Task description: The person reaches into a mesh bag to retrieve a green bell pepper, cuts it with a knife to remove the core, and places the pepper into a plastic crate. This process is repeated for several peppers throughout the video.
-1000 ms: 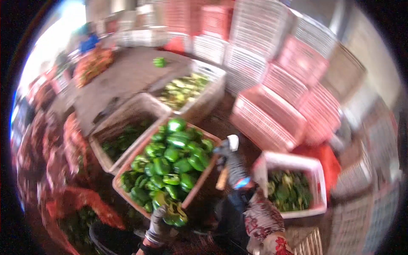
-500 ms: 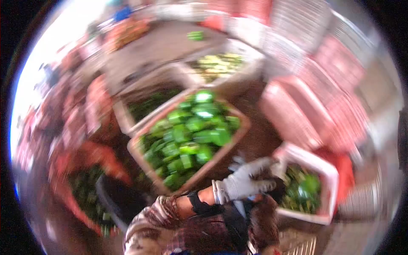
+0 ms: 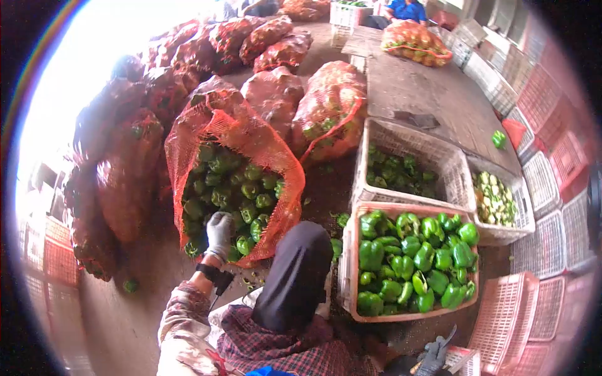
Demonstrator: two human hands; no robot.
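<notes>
My left hand (image 3: 219,234), in a pale knit glove, reaches into an open orange mesh sack (image 3: 290,178). Its fingers curl down among the green bell peppers (image 3: 249,188); whatever they hold is hidden. A dark band circles that wrist. Low at the right, my right hand (image 3: 431,358), in a grey glove, is closed around a knife (image 3: 451,334) whose thin blade points up. Between the hands, to the right of my dark-trousered knee (image 3: 298,269), stands a pink crate (image 3: 346,266) heaped with glossy green peppers.
Behind the pink crate are a crate of darker peppers (image 3: 417,135) and a crate of pale cut pieces (image 3: 523,216). Full mesh sacks (image 3: 276,94) crowd the left and back. Stacked crates (image 3: 501,313) line the right. A person in blue (image 3: 406,9) sits at the far end.
The view has swung left. My left hand has gone from beside the pale box of peppers on the right, its fingers spread, to inside the mesh sack, its fingers curled.
</notes>
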